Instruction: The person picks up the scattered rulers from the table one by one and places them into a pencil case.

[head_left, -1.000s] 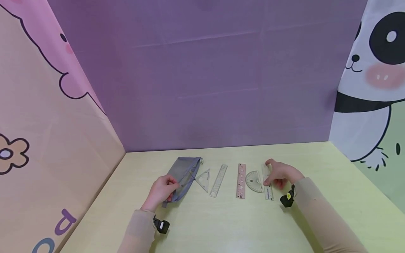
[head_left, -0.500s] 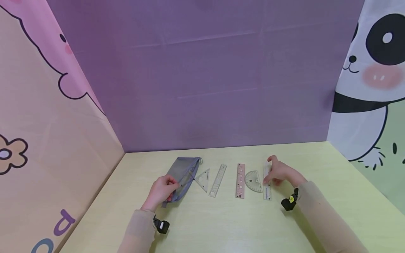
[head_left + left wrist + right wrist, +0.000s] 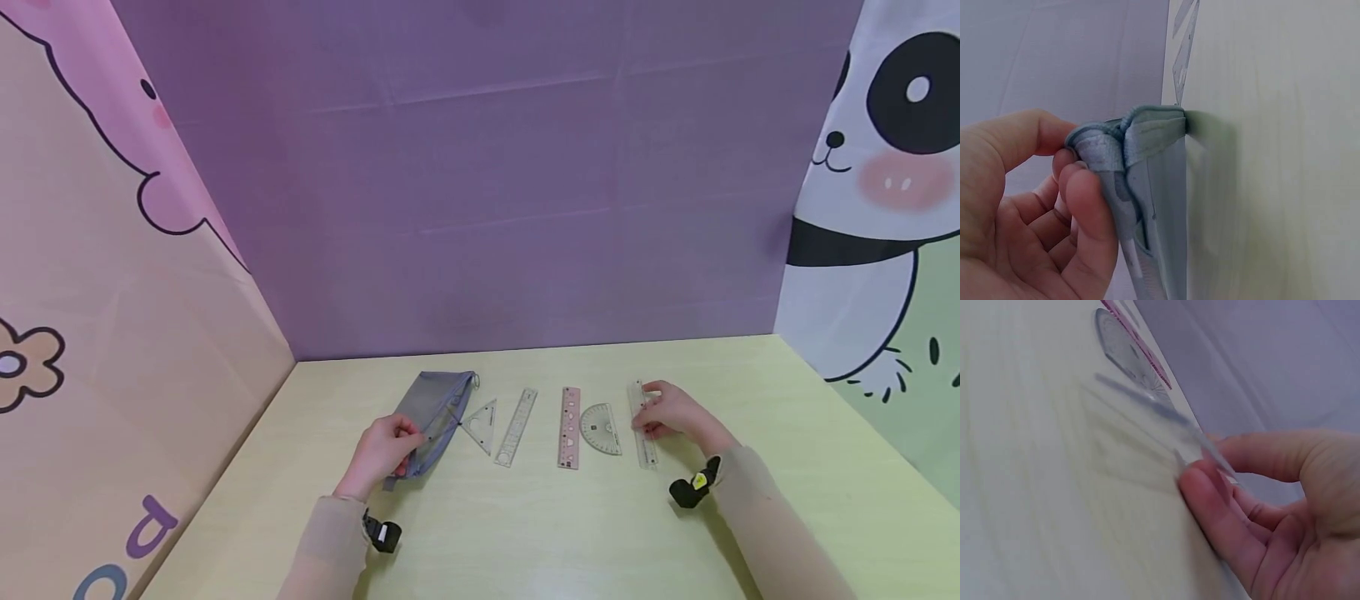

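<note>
My left hand [image 3: 382,450] pinches the edge of a grey-blue mesh zip pouch [image 3: 438,396], which lies on the table; in the left wrist view its folded fabric rim [image 3: 1154,134] sits by the fingertips. On the right, my right hand [image 3: 678,417] pinches a clear ruler [image 3: 643,446] between thumb and fingers. The right wrist view shows that ruler [image 3: 1141,397] tilted, its near edge off the table, blurred. Just left of it lie a clear protractor [image 3: 600,431] and a pink ruler [image 3: 569,429]. A clear set square [image 3: 482,425] and another clear ruler [image 3: 516,427] lie beside the pouch.
The pale wooden table [image 3: 517,533] meets a purple backdrop [image 3: 480,208] behind the things. Printed cloth panels stand on the left [image 3: 150,333] and right [image 3: 862,300]. Each wrist wears a small black camera.
The right hand's fingers have closed on the clear ruler. The ruler has shifted slightly right and tilted up from the table. The left hand and the pouch have stayed in place.
</note>
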`<state>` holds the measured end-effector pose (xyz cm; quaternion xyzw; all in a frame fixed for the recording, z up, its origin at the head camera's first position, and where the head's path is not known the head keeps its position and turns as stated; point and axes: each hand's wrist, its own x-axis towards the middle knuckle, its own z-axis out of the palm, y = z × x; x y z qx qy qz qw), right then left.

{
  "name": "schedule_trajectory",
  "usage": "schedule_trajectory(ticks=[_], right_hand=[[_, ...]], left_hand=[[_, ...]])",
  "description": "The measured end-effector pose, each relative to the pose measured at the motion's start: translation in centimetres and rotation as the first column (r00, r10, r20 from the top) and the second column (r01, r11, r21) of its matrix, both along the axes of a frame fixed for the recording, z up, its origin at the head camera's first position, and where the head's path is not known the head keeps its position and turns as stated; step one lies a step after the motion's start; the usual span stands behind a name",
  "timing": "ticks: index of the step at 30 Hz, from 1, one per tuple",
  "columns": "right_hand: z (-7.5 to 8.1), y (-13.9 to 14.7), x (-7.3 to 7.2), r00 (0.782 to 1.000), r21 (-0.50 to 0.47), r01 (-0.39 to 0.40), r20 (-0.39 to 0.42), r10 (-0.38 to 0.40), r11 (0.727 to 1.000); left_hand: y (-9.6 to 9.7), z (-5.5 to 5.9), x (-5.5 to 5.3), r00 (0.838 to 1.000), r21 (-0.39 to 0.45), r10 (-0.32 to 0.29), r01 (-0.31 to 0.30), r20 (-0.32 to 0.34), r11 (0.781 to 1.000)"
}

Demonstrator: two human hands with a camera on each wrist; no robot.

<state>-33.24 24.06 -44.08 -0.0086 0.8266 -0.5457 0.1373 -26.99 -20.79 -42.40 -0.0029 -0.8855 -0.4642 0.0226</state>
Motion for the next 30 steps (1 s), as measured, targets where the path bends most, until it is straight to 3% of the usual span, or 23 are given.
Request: schedule_trajectory(ticks=[13,30], right_hand=[[-0.9,1.6,0.5,0.998,-0.270,0.007,0.056,0.008,0.963],[-1.3,1.8,0.7,0.997,-0.409,0.016,0.070,0.014,0.913]], left_hand=[[0.0,0.0,0.0,1.000,-0.007,-0.017,0.017,-0.011,1.000],[-0.1,0.0,0.0,1.000,-0.005,-0.011,0.011,-0.014,1.000]])
